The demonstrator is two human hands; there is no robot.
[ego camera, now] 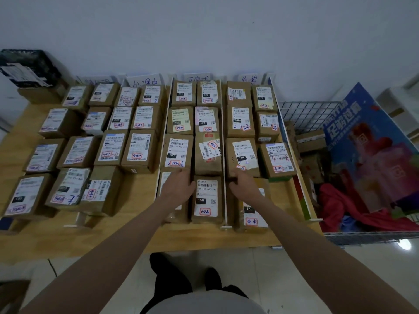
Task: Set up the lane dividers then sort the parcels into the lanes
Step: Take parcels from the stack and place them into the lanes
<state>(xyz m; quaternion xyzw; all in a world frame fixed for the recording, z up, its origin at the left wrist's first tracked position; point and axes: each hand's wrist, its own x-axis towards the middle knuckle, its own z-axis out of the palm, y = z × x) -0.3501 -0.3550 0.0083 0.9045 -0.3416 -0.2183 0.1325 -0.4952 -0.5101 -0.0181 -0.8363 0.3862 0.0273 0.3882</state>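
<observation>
**K:** Both forearms reach in from the bottom edge. Left hand [179, 185] lies flat, fingers straight, on the near parcel [174, 196] in the third lane, its fingertips at the edge of the box behind. Right hand [243, 184] has fingers curled at the near edge of the brown box [242, 158] in the fourth lane, over another parcel [251, 209]. Can't tell if it really grips.

**M:** Between the hands?

**K:** One labelled parcel [206, 199] with a red stamp, left hand touching its left side. White divider [224, 155] runs just right of it, front to back.

**M:** Other dividers?

**K:** One [163, 141] left of the third lane, one [294, 159] at the right edge of the wooden table [140, 236]. Leftmost one mostly hidden by boxes.

**M:** Parcels?

**K:** Sorted in four lanes, two columns each, labels up. Handwritten signs [145, 80] stand against the wall behind each lane.

**M:** Off the table?

**K:** Wire cage [310, 114] at right with loose cartons, red cloth [340, 207] and a blue poster board [371, 150]. Dark crate [27, 66] far left.
</observation>
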